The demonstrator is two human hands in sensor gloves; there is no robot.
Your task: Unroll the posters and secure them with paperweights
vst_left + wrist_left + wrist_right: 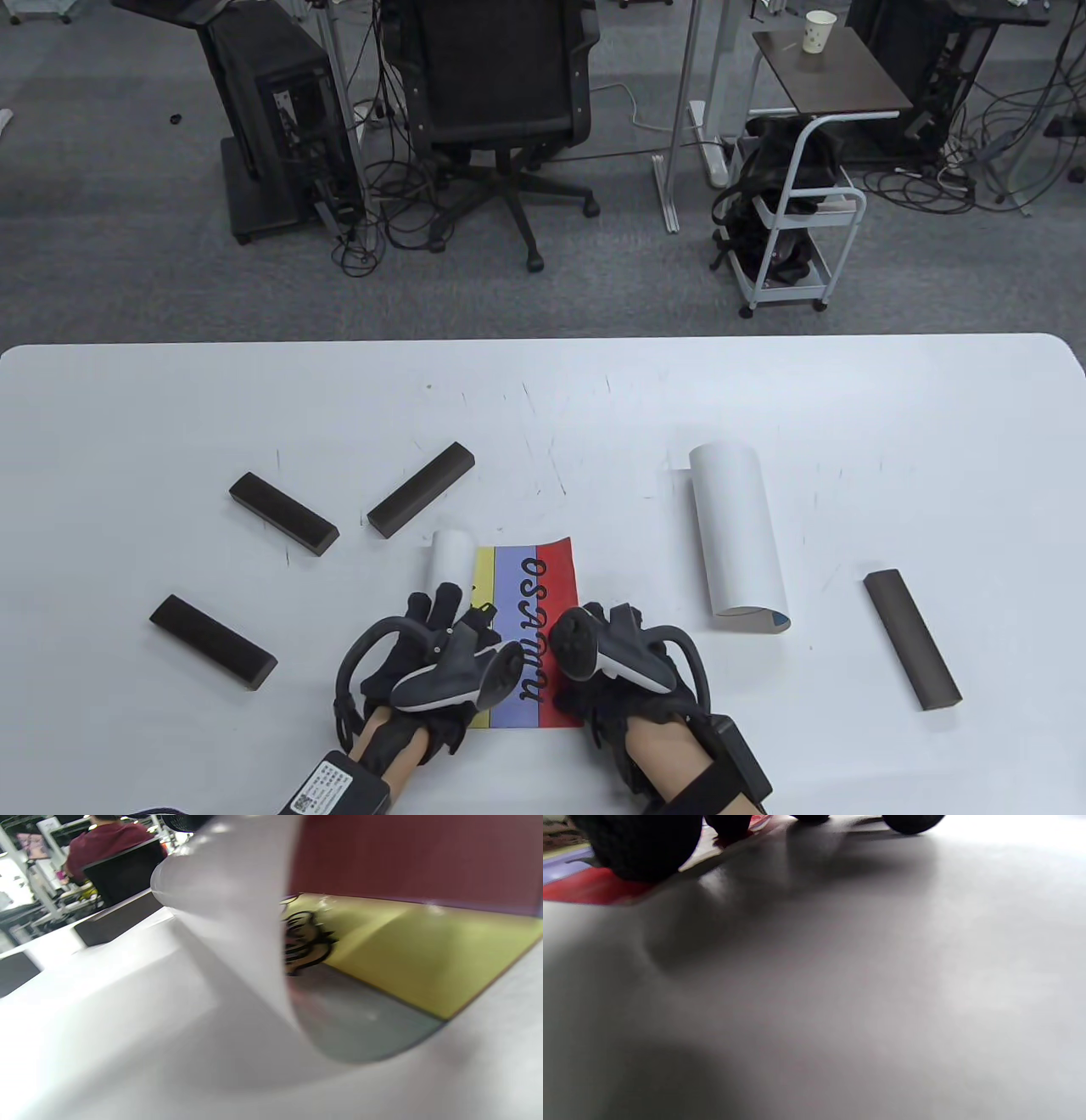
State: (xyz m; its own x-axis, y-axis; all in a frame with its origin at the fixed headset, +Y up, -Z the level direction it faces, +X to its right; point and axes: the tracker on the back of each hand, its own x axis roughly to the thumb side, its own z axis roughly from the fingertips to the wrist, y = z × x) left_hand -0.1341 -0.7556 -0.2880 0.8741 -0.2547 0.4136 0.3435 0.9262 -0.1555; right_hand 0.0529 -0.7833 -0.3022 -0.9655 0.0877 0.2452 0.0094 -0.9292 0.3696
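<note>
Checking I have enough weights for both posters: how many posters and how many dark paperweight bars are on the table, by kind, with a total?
Posters: 2, the striped poster partly unrolled and the white roll.
Paperweight bars: 4.
Total: 6.

Half-unrolled poster (pixel 530 632) near the table's (pixel 543 390) front edge at centre, both hands on it, three paperweights (pixel 283 513) toward the left edge, rolled poster (pixel 736 537) to its right, fourth paperweight (pixel 912 638) nearer the right edge.

Table view high above white table (pixel 764 390), facing down, 2 wrist views skimming its surface, sharing the striped poster (pixel 530 594).
</note>
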